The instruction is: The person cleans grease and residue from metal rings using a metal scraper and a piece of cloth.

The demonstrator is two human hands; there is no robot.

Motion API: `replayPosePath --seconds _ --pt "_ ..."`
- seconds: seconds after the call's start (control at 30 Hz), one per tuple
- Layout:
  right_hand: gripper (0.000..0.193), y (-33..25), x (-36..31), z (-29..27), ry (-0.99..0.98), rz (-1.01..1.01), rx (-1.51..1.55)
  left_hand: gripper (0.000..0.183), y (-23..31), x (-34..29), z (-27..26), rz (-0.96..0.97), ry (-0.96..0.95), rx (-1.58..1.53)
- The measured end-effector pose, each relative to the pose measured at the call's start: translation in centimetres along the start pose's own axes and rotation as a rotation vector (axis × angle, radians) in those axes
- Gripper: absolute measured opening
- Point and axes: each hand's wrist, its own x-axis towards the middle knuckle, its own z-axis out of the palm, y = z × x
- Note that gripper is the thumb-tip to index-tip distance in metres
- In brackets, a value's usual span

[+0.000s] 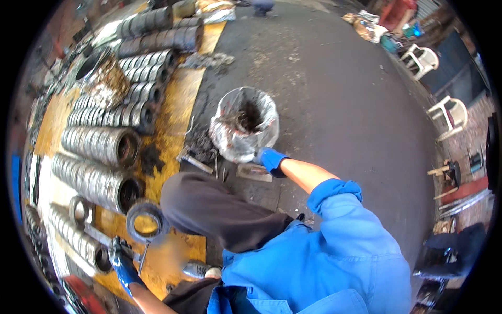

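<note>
My left hand, in a blue-and-dark glove, is closed round a flat metal bar at the lower left. The bar's far end reaches the row of metal rings beside it. Close to this hand lie a dark ring and a thin rod. My right hand, in a blue glove, reaches forward to the lower right side of a clear plastic bag. Its fingers appear closed on the plastic, though partly hidden. The bag lines a round container with dark, greasy-looking stuff inside.
Several rows of metal rings lie on a yellow board at left. A hammer and a flat block lie near the bag. Another bag-wrapped container stands among the rings. White chairs stand far right.
</note>
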Motion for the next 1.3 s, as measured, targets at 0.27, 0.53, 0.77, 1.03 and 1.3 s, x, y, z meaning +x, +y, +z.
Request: replayPosePath --seconds 0.27,0.53,0.77,1.03,1.3 --pt "0.037 -14.3 7.5 -26.3 0.652 0.015 0.928 0.024 -0.4 2.8 0.5 -0.013 -0.103 -0.063" --pt "0.032 -41.2 6.0 -30.8 0.801 -0.736 0.519 0.034 1.0 -1.3 -3.4 0.073 -0.209 -0.116" --pt "0.063 -46.4 7.7 -12.2 0.727 -0.89 0.115 0.031 5.1 -7.0 2.3 0.245 -0.051 0.446" --pt "0.034 -50.2 6.1 -10.6 0.342 -0.972 0.148 0.035 -1.1 -7.4 2.3 -0.061 -0.33 -0.477" --pt "0.034 -43.3 12.2 -9.3 -0.389 -0.188 0.848 0.037 4.6 -6.3 -3.8 0.284 -0.3 -0.201"
